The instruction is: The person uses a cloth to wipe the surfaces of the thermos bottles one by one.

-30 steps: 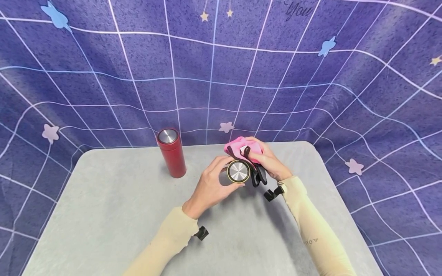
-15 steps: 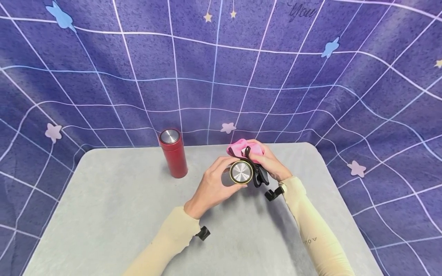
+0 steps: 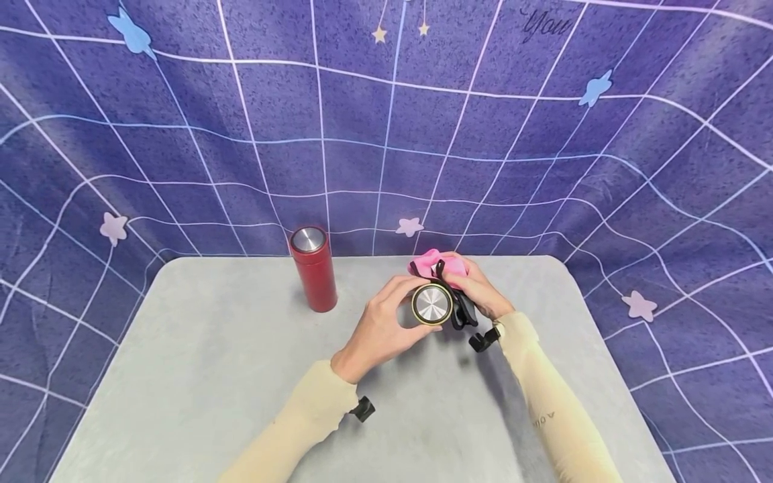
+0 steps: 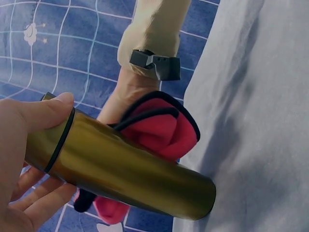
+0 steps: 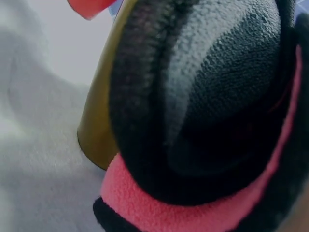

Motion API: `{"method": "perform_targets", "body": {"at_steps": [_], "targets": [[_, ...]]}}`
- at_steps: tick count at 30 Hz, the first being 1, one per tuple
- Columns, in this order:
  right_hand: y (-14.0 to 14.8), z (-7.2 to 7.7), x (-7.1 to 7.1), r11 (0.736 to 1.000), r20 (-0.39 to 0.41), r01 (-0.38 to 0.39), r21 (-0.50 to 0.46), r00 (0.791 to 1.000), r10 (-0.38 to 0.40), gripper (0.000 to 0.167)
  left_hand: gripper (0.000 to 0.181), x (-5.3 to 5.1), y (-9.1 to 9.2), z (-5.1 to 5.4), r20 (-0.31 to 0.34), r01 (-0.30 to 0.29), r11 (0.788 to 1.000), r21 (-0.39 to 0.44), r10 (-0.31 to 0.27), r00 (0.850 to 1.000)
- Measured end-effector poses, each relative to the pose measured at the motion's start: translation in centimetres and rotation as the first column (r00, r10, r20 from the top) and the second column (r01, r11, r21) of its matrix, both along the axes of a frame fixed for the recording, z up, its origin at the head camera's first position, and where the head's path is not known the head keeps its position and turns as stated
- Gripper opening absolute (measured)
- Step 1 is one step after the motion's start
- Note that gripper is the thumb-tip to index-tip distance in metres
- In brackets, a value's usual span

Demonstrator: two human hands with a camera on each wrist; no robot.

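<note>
A gold thermos flask [image 4: 130,164] with a steel-topped lid [image 3: 432,304] stands in front of me. My left hand [image 3: 380,329] grips it round the lid, thumb on the near side and fingers on the far side. My right hand [image 3: 480,288] holds a pink cloth [image 3: 439,262] with black edging against the flask's right side. In the right wrist view, the cloth's black and dark grey part [image 5: 227,72] fills much of the picture and covers part of the flask. The right fingers are largely hidden by the cloth.
A red thermos flask [image 3: 314,275] with a steel-topped lid stands upright to the left of the hands, near the back of the grey table [image 3: 199,349]. A blue curtain [image 3: 362,168] with a grid and stars hangs behind the table and at both sides.
The head view has shifted slightly, so everything sits further right in it. The cloth and right hand have come slightly nearer to me; the left hand keeps its grip on the gold flask.
</note>
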State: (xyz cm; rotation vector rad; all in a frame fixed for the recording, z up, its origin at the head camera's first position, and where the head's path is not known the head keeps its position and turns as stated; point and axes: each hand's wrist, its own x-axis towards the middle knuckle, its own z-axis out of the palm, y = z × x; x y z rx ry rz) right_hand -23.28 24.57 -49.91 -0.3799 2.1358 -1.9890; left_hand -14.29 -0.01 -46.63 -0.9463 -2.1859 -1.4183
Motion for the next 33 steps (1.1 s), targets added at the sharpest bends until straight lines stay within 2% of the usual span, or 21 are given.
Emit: {"method": "perform_targets", "body": {"at_steps": [14, 26, 33], "targets": [[0.2, -1.4, -1.7, 0.998, 0.014, -0.026, 0.062, 1.000, 0.025, 0.045, 0.072, 0.1, 0.1, -0.1, 0.010, 0.044, 0.998, 0.050, -0.045, 0.999], [0.0, -2.6, -2.7, 0.977, 0.006, 0.067, 0.201, 0.998, -0.070, 0.044, 0.072, 0.1, 0.1, -0.3, 0.017, 0.063, 0.995, 0.072, -0.064, 0.998], [-0.1, -2.7, -2.9, 0.978, 0.027, 0.064, 0.199, 0.997, -0.071, 0.045, 0.071, 0.1, 0.1, -0.4, 0.001, 0.062, 0.996, 0.060, -0.063, 0.998]]}}
